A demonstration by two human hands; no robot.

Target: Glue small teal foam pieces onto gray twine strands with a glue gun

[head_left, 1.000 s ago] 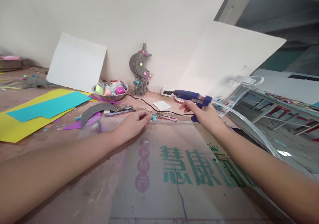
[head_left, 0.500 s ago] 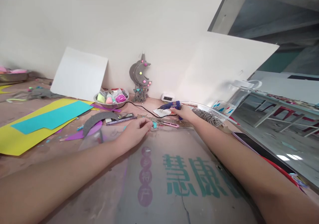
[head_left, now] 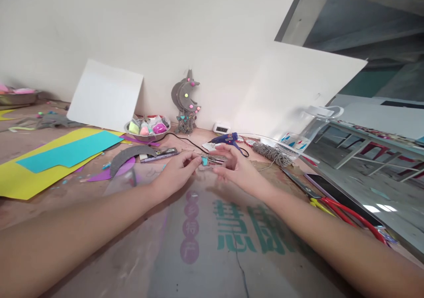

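Observation:
My left hand [head_left: 177, 172] pinches a small teal piece [head_left: 204, 160] just above the table, fingers closed on it. Coming in from the right, my right hand [head_left: 236, 166] has its fingers spread and holds nothing; its fingertips are close to the teal piece. Behind the hands the blue glue gun [head_left: 227, 139] lies on the table, its black cord [head_left: 185, 140] trailing left. A pink craft knife [head_left: 214, 159] lies just behind the teal piece.
A metal bowl of coloured clay [head_left: 147, 128], a grey moon ornament [head_left: 185, 97], yellow card [head_left: 20, 179] and teal card [head_left: 66, 152], a grey crescent [head_left: 127, 154], a coil of twine [head_left: 273, 152], red-handled scissors [head_left: 344, 212] and a phone [head_left: 326, 187] lie around. White boards lean on the wall.
My right hand set the glue gun down at the back of the table and came back towards the teal piece with open fingers. My left hand kept its pinch.

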